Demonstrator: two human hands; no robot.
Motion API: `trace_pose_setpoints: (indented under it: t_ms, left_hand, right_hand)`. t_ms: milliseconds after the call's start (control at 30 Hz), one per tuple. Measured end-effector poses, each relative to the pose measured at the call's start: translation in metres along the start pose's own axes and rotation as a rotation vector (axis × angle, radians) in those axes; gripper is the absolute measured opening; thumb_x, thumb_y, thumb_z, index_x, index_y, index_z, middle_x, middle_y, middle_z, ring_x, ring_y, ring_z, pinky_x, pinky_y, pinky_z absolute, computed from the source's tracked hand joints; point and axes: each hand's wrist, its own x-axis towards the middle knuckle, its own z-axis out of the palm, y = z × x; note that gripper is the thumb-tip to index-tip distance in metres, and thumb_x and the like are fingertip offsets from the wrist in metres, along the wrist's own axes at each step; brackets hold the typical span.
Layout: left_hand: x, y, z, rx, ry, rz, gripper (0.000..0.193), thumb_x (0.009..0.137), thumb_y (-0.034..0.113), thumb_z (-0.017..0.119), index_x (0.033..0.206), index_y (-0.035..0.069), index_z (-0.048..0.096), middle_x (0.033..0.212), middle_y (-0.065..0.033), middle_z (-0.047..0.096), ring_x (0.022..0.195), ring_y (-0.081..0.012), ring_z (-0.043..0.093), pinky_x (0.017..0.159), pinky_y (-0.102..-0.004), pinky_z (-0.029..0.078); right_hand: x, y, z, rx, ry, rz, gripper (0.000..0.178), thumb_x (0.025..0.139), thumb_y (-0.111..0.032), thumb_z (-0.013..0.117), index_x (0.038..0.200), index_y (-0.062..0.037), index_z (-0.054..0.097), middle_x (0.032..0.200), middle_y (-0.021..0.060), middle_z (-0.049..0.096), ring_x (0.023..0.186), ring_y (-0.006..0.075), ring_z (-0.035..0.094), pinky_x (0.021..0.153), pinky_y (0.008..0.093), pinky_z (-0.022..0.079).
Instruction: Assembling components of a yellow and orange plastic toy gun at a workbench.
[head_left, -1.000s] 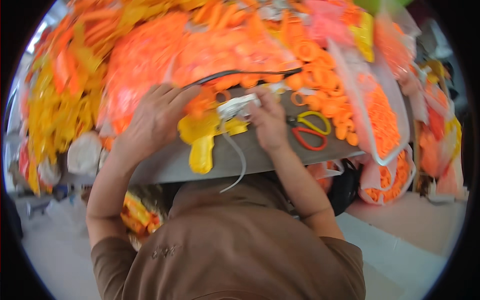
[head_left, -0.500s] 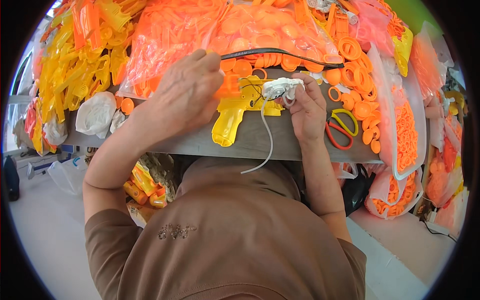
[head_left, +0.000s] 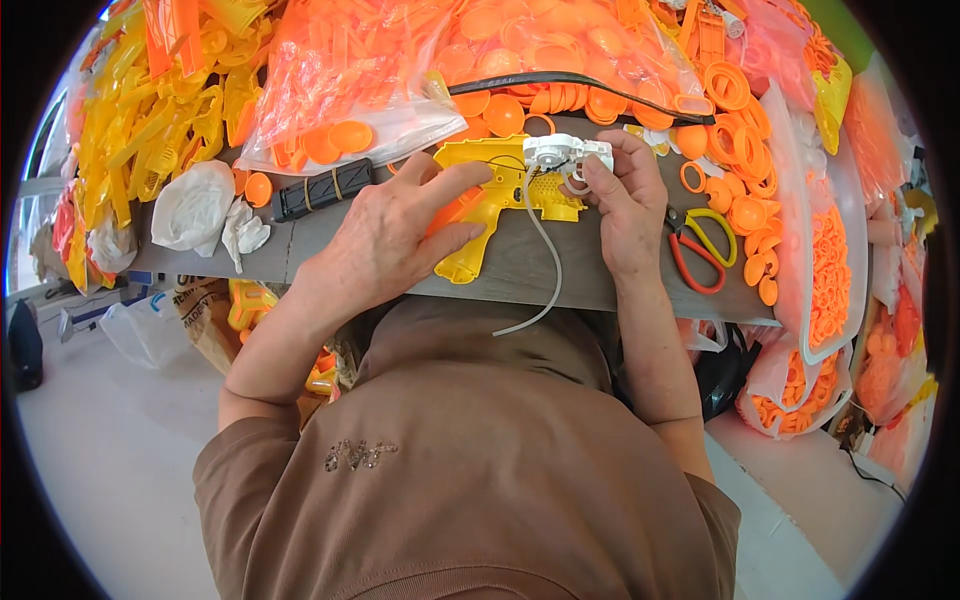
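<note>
A yellow toy gun half shell [head_left: 462,265] lies on the table in front of me, hollow side up. My left hand [head_left: 385,225] is over its left part, with an orange plastic part [head_left: 458,208] between the curved fingers and thumb. Some of that part is hidden by the hand. My right hand [head_left: 632,205] pinches a white plastic mechanism [head_left: 555,152] at its right end, above the shell's upper right. Thin dark wires run between mechanism and shell. A soft whitish tube [head_left: 550,250] hangs from the mechanism over the table's front edge.
Cutters with red and yellow handles [head_left: 700,262] lie right of my right hand. A dark banded block [head_left: 322,190] and a white crumpled bag [head_left: 192,215] are at left. Orange parts in clear bags [head_left: 350,70] and yellow parts [head_left: 150,150] are heaped behind. A plastic bin [head_left: 830,270] stands right.
My left hand has come down and nearer with the orange part, its fingers now spread wider around it. The dark block shows beside the forearm. My right hand still holds the white mechanism.
</note>
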Motion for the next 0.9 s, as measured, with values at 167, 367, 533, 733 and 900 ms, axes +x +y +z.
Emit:
trace_pose_setpoints:
  t_ms: [167,367,533,733,900]
  left_hand:
    - [0.003,-0.004,0.004,0.008,0.009,0.028,0.034,0.082,0.016,0.062,0.113,0.009,0.052,0.086,-0.0179,0.05,0.075,-0.038,0.057,0.067,-0.0438,0.048]
    - [0.011,-0.006,0.004,-0.014,-0.006,-0.002,0.031,0.081,0.014,0.06,0.109,0.005,0.051,0.083,-0.0189,0.052,0.076,-0.0391,0.057,0.069,-0.0448,0.046]
    - [0.01,0.007,-0.006,-0.07,-0.003,-0.082,0.031,0.08,0.015,0.061,0.107,0.002,0.05,0.084,-0.0209,0.056,0.08,-0.0398,0.058,0.071,-0.0444,0.046]
    - [0.009,0.003,-0.001,-0.038,0.016,-0.086,0.032,0.08,0.015,0.06,0.106,0.0,0.05,0.087,-0.0232,0.058,0.081,-0.0406,0.058,0.072,-0.0442,0.046]
    - [0.013,0.002,-0.005,0.033,-0.059,-0.082,0.03,0.08,0.016,0.058,0.104,-0.001,0.051,0.085,-0.0226,0.057,0.08,-0.0402,0.057,0.072,-0.0445,0.045]
  right_hand:
    - [-0.001,-0.002,0.003,0.011,-0.003,-0.008,0.027,0.088,-0.008,0.059,0.113,-0.0036,0.049,0.098,0.007,0.06,0.083,0.0129,0.06,0.072,0.0276,0.053]
    - [-0.001,-0.002,0.004,-0.017,-0.014,-0.011,0.027,0.088,-0.007,0.059,0.112,-0.0037,0.049,0.097,0.0063,0.061,0.083,0.0123,0.06,0.072,0.0265,0.052]
    - [0.0,-0.003,0.003,-0.018,-0.004,0.0,0.027,0.088,-0.007,0.06,0.112,-0.0037,0.05,0.096,0.0059,0.061,0.082,0.0117,0.06,0.07,0.0258,0.052]
    - [-0.001,-0.003,0.004,0.007,-0.022,0.008,0.026,0.087,-0.008,0.06,0.111,-0.0036,0.05,0.096,0.0056,0.061,0.081,0.0113,0.06,0.069,0.0255,0.051]
    - [-0.001,-0.002,0.003,0.012,-0.028,0.019,0.027,0.087,-0.008,0.06,0.112,-0.0036,0.05,0.096,0.0054,0.061,0.082,0.0111,0.06,0.069,0.0252,0.051]
